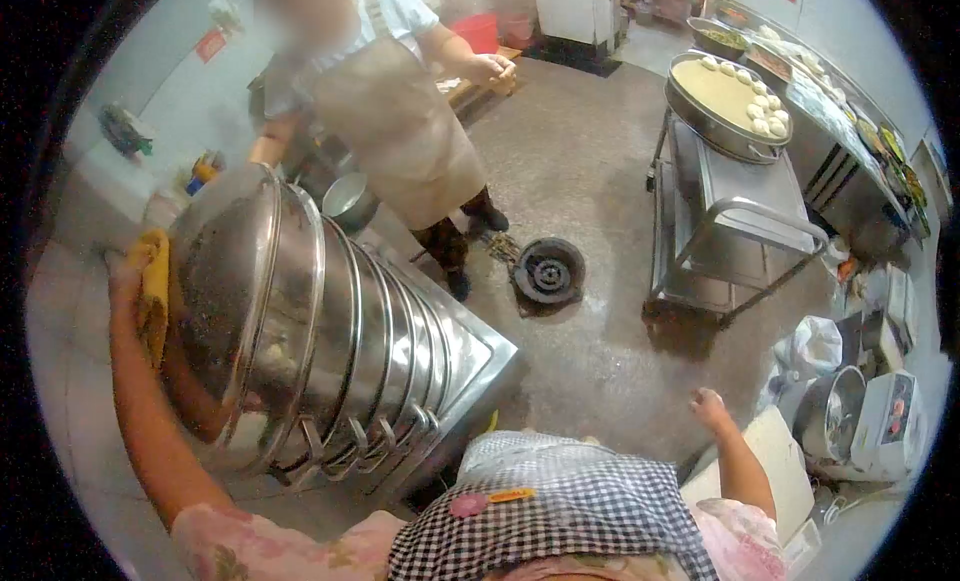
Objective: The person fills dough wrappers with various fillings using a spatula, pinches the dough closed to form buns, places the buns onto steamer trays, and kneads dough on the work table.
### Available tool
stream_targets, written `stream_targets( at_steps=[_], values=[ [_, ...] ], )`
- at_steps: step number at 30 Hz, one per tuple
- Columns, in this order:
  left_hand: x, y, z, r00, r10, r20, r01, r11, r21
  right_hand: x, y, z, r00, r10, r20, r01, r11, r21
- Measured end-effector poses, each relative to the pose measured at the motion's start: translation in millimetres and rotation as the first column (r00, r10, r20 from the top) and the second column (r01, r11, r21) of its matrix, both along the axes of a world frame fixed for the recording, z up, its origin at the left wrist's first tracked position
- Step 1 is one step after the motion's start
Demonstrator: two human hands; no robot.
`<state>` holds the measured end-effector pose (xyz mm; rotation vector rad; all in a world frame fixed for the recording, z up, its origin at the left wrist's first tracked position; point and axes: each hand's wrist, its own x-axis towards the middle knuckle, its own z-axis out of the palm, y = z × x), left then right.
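Observation:
On the left, my left hand (125,276) grips a folded yellow cloth (153,296) against the domed lid (215,291) of a large stacked metal steamer. Several steamer tiers (335,331) with side handles stand below the lid, on a metal stove top (490,353). My right hand (710,409) hangs out to my right over the floor, with its fingers loosely curled and no object showing in them. A co-worker in a beige apron (400,131) stands across the steamer, one arm reaching behind the lid and the other hand (492,73) raised.
A round steamer tray (690,111) with several white buns (765,116) rests on a metal trolley (745,196). A black burner-like ring (548,271) sits on the floor. Bowls (718,39) line the right counter, with a scale (888,421) and metal pot (832,416) nearer me.

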<state>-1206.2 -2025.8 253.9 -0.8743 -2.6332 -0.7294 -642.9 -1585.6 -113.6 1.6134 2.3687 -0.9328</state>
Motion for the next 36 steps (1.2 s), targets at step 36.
stream_targets(
  at_steps=[36],
  values=[
    [255, -169, -205, 0.289, 0.216, 0.933, 0.104, 0.961, -0.254, 21, 3, -90, 0.973, 0.231, -0.003, -0.223, 0.936, -0.274]
  ],
)
